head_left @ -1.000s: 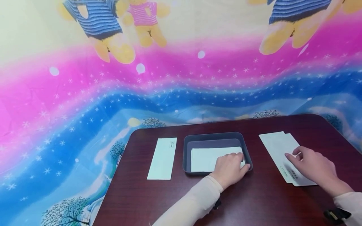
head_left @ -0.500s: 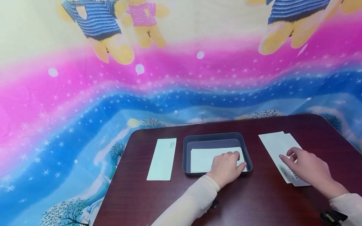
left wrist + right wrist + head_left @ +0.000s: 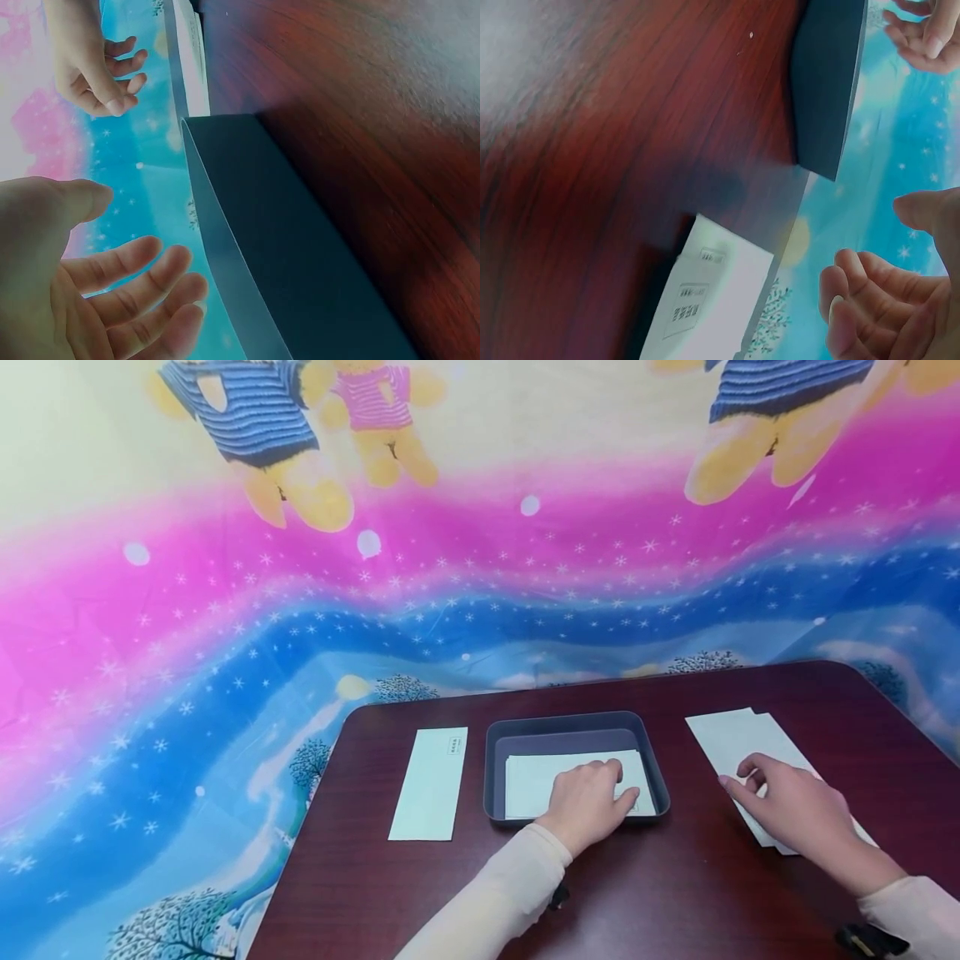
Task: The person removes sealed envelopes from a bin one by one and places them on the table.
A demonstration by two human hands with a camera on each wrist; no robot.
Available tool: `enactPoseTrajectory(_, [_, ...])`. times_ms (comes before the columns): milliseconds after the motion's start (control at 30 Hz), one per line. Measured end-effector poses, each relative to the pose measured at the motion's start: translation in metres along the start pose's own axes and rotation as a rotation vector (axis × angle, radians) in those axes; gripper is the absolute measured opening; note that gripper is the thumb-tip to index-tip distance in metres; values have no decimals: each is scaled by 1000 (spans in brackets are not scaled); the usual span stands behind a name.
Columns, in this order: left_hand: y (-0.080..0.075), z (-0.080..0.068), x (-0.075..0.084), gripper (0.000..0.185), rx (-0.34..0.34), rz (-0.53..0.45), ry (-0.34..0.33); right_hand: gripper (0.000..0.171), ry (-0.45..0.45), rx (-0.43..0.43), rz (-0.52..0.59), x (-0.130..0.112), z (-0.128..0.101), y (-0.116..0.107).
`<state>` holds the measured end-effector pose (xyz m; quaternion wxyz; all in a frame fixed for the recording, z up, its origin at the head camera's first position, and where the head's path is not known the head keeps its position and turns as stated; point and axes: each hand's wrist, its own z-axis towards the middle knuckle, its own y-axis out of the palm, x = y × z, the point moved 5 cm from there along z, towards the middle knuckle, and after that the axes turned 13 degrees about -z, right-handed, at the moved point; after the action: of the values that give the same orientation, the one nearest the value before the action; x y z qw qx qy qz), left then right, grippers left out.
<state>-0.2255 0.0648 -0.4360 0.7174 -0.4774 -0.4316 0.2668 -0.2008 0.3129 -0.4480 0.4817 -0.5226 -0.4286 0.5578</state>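
Grey tray at 12 o'clock: left hand relaxed over its paper, right hand loose on envelopes at 3 o'clock; picking comes next, needing a pinch.

The person's left hand covers the near right part of the white paper sheets lying in the dark grey plastic tray, so whether its fingertips touch the paper cannot be told. The right hand hides the middle of the white envelopes on the dark red wooden table. Print on the lone white envelope is too small to read. Both wrist views cut the tray off and blur the table.
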Motion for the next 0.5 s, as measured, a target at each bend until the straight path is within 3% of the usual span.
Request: enactPoseTrajectory(500, [-5,-3,-18,27,8,15,-16,42,-66,33,30,-28,2,-3])
